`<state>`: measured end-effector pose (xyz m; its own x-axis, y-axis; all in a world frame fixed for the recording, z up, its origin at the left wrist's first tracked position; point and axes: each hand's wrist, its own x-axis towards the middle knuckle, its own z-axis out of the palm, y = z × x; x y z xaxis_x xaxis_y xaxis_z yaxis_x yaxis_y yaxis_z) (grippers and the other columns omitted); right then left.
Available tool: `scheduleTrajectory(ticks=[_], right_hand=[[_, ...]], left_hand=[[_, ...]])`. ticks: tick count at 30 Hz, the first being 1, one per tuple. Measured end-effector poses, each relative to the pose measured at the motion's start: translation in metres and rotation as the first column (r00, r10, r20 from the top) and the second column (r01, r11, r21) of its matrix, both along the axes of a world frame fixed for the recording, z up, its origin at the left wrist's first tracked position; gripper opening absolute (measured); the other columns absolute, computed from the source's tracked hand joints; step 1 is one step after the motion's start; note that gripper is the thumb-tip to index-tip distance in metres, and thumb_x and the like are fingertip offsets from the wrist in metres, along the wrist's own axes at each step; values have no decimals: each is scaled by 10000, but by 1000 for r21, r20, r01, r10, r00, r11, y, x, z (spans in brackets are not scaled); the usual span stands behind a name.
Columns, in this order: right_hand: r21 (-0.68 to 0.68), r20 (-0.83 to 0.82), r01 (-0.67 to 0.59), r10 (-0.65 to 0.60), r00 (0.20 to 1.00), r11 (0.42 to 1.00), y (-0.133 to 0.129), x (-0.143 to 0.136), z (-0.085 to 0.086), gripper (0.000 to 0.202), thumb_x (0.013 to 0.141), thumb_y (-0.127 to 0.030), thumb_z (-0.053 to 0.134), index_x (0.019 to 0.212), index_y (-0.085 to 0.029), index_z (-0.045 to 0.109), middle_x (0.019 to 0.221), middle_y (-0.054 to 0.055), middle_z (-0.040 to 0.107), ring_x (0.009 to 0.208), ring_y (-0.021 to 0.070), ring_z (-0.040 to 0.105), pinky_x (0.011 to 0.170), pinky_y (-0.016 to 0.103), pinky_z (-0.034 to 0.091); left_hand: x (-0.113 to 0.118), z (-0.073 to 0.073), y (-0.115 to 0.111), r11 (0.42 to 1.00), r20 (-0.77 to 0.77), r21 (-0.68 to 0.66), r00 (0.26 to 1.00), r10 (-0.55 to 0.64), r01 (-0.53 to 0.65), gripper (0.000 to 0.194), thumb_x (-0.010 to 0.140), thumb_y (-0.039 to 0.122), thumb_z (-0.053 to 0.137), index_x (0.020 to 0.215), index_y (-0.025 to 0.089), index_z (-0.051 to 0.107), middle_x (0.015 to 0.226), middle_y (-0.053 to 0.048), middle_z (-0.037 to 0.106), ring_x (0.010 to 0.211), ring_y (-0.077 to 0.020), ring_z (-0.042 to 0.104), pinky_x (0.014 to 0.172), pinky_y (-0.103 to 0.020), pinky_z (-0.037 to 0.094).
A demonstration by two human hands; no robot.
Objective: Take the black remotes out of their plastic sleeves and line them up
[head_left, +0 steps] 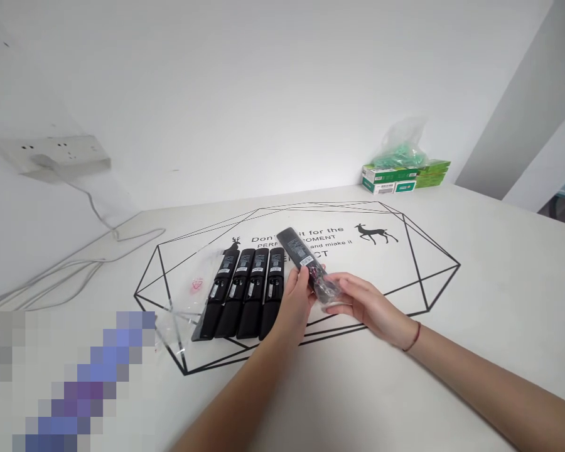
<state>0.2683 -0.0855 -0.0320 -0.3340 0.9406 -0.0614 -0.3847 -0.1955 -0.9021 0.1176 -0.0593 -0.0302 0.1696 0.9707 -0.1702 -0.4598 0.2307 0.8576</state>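
Bare forearms (pixel 489 388) stretch from the lower edge over the work, nearest the camera. Behind everything rises a plain white wall (pixel 263 113). Below it spreads a pale, smooth tabletop (pixel 508 301), printed with a black geometric outline, lettering and a deer figure. On its left half, four long black plastic remote controls (pixel 249 320) lie side by side, each showing white labels and a recess near the middle. A crumpled clear plastic bag (pixel 181 317) with a small red mark spreads beside and partly under their left end. At the far right, green-and-white cardboard boxes (pixel 390 174) are stacked against the wall beneath a clear bag of green contents (pixel 400 152).

The left hand (pixel 294 307) has its fingers clamped on another black, oblong plastic remote control (pixel 292 245), just right of the row. That remote is tilted, its far end projecting free beyond the fingers, its near end between the two hands. Around this near end sits a crinkled, transparent plastic sleeve (pixel 328 292). The right hand (pixel 374 307) has its fingers parted above and below the sleeve, touching it; whether they pinch it, I cannot tell. A thin dark-red bracelet (pixel 413 337) circles the right wrist.
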Motion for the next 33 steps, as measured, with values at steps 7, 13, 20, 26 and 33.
scheduleTrajectory(ticks=[7,13,20,26,33], right_hand=[[-8,49,100,-100,994,995,-3,-9,6,385,718,-401,744,527,-161,511,1024,62,644,895,192,615,834,357,514],[-285,-163,115,-166,973,952,2,-37,8,191,736,-319,711,863,-213,616,963,15,638,867,235,696,830,409,534],[-257,-282,-203,127,951,945,3,-55,8,358,869,-418,518,1041,-137,659,1029,113,698,877,254,701,769,365,546],[-284,-293,-216,130,947,934,-5,-45,7,331,875,-335,508,1067,-112,660,1015,130,716,871,242,702,775,345,547],[-246,-292,-266,190,937,932,-8,-40,9,299,861,-330,531,1030,-121,663,1032,133,705,834,231,691,693,321,548]], left_hand=[[-8,9,5,996,18,62,998,68,-69,301,859,394,560,1076,186,573,1111,-102,663,1048,-213,622,929,-371,477],[-28,30,9,979,-53,178,993,108,-97,240,830,375,583,985,193,571,1019,-77,683,980,-209,649,880,-363,499],[-40,44,4,961,-110,270,990,87,-54,283,841,397,561,1023,181,591,1069,-88,676,961,-211,651,839,-354,513],[-39,46,2,968,-121,250,991,50,-18,304,836,369,576,1094,208,572,1076,-80,683,979,-226,649,856,-372,508],[-39,48,-2,961,-118,277,993,18,16,312,862,378,553,1142,240,532,1077,-67,679,955,-206,653,822,-350,506]])
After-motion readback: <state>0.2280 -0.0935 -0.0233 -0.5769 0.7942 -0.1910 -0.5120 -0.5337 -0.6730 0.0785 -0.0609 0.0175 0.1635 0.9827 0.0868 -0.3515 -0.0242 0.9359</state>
